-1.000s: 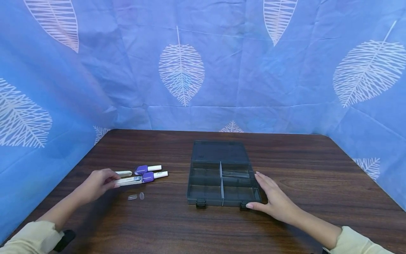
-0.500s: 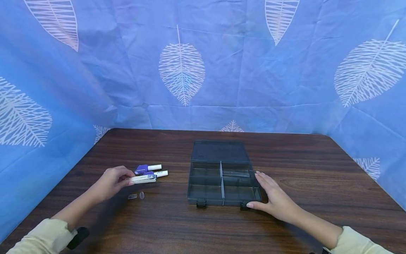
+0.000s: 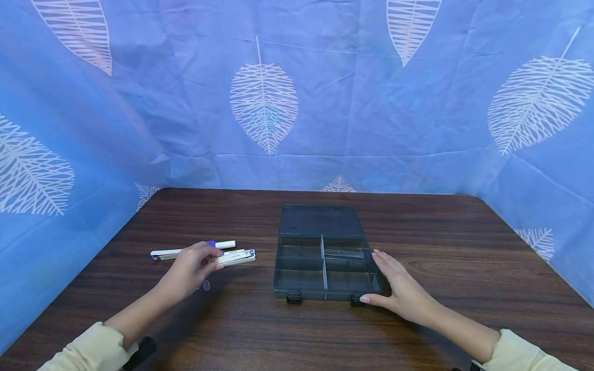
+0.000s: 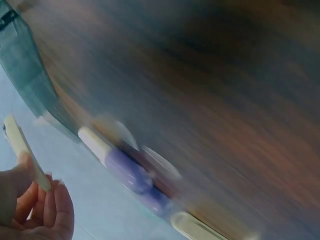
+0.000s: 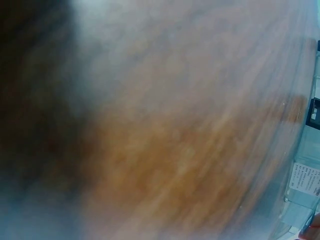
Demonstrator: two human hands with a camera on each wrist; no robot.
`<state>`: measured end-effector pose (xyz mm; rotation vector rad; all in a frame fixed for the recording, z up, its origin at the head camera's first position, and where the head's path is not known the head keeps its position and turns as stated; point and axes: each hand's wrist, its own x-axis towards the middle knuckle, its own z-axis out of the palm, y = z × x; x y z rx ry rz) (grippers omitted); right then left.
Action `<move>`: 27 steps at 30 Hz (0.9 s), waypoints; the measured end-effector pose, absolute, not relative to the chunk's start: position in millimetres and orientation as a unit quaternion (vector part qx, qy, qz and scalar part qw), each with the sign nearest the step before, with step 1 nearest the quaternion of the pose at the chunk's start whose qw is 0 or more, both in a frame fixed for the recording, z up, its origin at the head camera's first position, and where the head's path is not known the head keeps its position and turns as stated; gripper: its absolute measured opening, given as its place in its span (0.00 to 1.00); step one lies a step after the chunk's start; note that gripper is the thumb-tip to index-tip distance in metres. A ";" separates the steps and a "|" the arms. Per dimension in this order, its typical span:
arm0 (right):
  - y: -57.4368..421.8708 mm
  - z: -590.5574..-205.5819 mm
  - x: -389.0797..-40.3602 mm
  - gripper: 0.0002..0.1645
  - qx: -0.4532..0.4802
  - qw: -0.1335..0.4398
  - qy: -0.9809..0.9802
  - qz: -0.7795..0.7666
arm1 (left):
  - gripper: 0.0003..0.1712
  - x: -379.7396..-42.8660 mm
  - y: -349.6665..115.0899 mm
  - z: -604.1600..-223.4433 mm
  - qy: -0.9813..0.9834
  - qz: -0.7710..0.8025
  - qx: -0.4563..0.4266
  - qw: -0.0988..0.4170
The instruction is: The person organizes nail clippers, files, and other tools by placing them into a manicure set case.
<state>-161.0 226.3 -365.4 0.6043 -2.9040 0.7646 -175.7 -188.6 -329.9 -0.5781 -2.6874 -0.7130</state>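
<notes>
My left hand [image 3: 192, 268] pinches a white nail clipper [image 3: 238, 256] by one end, above the table. Beneath and behind it lie two purple nail polish bottles [image 4: 127, 172] with white caps, partly hidden by the hand in the head view. A second white nail clipper [image 3: 163, 254] lies to the left of that hand. Small clear nail-shaped pieces [image 3: 206, 285] lie near the wrist, partly covered. My right hand [image 3: 403, 296] rests at the right side of a dark see-through divided box [image 3: 301, 293], fingers fairly straight along the side, thumb by a front latch.
The box's lid [image 3: 320, 220] lies folded back behind its compartments. One right compartment holds a clear flat strip [image 3: 344, 254]. Blue leaf-print cloth [image 3: 315, 103] stands behind and beside the brown wooden table [image 3: 431, 232]. The right wrist view is mostly blurred.
My left hand has picked up one nail clipper from the left and carried it rightward, past the polish bottles. The other clipper stays on the table. My right hand and the box stay put.
</notes>
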 end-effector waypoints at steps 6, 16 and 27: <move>226.4 -365.5 -161.2 0.58 0.198 0.038 -0.947 0.248 | 0.07 -175.5 -171.9 -327.8 -0.930 -0.257 -0.210 0.160; 226.3 -366.2 -160.8 0.58 0.197 0.035 -0.948 0.248 | 0.05 -180.4 -145.1 -334.2 -0.923 -0.287 -0.225 0.126; 227.3 -364.6 -159.9 0.58 0.199 0.036 -0.949 0.242 | 0.05 -183.9 -112.2 -339.1 -0.908 -0.300 -0.279 0.090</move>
